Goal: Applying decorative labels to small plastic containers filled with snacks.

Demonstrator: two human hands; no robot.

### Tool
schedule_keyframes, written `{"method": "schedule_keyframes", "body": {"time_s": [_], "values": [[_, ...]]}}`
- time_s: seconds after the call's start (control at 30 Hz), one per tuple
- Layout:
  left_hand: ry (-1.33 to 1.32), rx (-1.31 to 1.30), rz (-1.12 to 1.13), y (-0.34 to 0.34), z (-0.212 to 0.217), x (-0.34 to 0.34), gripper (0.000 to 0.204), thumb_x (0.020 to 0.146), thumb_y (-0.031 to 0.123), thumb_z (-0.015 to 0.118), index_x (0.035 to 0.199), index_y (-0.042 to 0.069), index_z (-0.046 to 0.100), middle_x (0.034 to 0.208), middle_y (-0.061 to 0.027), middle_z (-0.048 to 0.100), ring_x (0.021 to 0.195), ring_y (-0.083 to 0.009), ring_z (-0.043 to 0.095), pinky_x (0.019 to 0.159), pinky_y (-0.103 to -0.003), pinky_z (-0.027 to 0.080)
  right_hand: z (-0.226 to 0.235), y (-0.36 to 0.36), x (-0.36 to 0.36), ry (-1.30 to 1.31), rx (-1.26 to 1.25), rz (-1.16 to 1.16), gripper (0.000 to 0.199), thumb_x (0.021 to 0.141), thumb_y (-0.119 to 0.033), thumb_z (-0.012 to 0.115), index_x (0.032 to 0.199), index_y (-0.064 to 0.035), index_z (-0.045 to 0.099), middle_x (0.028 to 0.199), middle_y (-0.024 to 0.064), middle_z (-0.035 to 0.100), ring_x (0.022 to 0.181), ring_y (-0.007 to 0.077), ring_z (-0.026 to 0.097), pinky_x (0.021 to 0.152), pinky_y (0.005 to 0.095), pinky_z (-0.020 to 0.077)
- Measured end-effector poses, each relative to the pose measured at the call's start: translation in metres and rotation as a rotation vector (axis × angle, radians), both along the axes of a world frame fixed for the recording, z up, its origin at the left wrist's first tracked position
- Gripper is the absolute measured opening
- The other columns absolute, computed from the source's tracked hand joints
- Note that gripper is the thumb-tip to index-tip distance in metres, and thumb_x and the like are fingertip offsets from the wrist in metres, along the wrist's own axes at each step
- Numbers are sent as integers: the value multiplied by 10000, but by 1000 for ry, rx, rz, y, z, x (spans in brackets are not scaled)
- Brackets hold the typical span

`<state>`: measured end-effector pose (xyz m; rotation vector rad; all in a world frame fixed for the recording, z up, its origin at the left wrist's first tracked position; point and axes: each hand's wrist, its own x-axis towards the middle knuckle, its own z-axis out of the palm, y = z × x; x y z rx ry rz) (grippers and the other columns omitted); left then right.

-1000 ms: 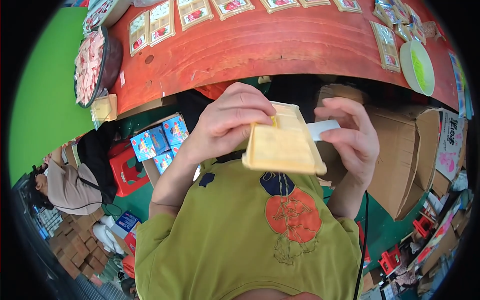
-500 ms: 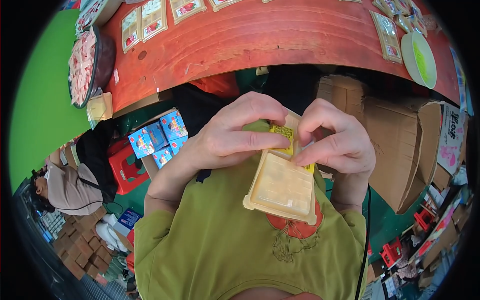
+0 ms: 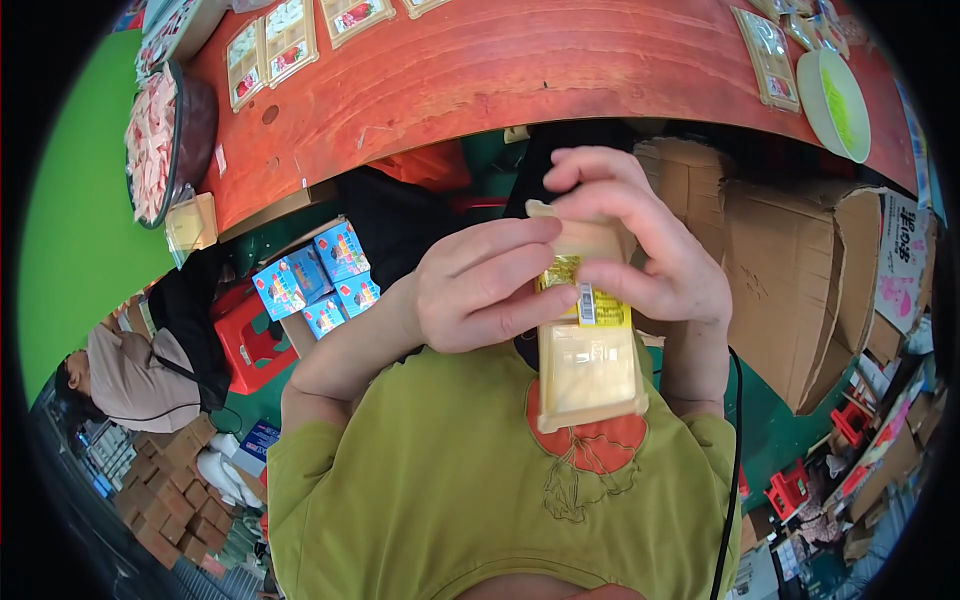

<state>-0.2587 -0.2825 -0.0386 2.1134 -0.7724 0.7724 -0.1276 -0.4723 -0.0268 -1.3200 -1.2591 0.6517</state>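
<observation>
In front of my chest is a shallow beige plastic box (image 3: 590, 375) with a ridged face and a glossy surface. A yellow printed label (image 3: 602, 306) wraps across its middle, with a white barcode patch showing. My left hand (image 3: 490, 285) grips the box from its left side, fingertips resting on the label and the part above it. My right hand (image 3: 640, 240) is spread over the far right part of the box. Its thumb lies on the label, while its other fingers arch apart near the far end. The underside of the box is hidden.
Across the red table (image 3: 420, 80) lie several compartment trays (image 3: 290, 40). A dark basin of pink strips (image 3: 185, 140) stands left, a pale bowl with green contents (image 3: 835, 105) right. Below are blue boxes (image 3: 320, 275), a red stool (image 3: 245, 345) and an open carton (image 3: 780, 270). Someone (image 3: 145, 385) is at far left.
My right hand has gone from a pinch at the label to spread fingers farther up the box. The label now shows more fully. The box has turned slightly more upright.
</observation>
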Motion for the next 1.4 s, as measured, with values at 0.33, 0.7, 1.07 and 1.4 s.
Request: {"method": "schedule_keyframes", "body": {"time_s": [0.33,0.7,1.07,1.4], "values": [[158,61,110,2,12,29,310,698,10,709,998,76,666,896,-54,622,784,-243,621,652,-369,502,-19,41,8,373,-149,-316,343,947,-7,435,1289,0,462,1236,143,559,1200,246,522,1030,370,406],[726,-989,327,2,-22,132,462,938,68,640,1353,-19,455,1091,-75,586,891,-98,598,716,-219,508,-37,51,109,606,19,-642,483,974,-66,552,1406,21,352,1268,87,559,1147,158,556,892,297,511],[802,-497,256,-14,-42,149,179,898,10,637,1077,8,630,1186,-86,555,823,-102,610,635,-222,480,-30,-66,448,-381,-324,-1612,662,852,-267,680,1378,41,424,1195,227,604,1074,329,619,891,431,519],[873,-523,286,-6,-36,154,134,900,4,631,1033,-4,648,1148,-72,578,790,-86,592,607,-209,465,-38,-47,243,-779,-657,-1193,353,932,-209,588,1171,48,556,1188,291,559,1120,455,518,951,496,435]]}}
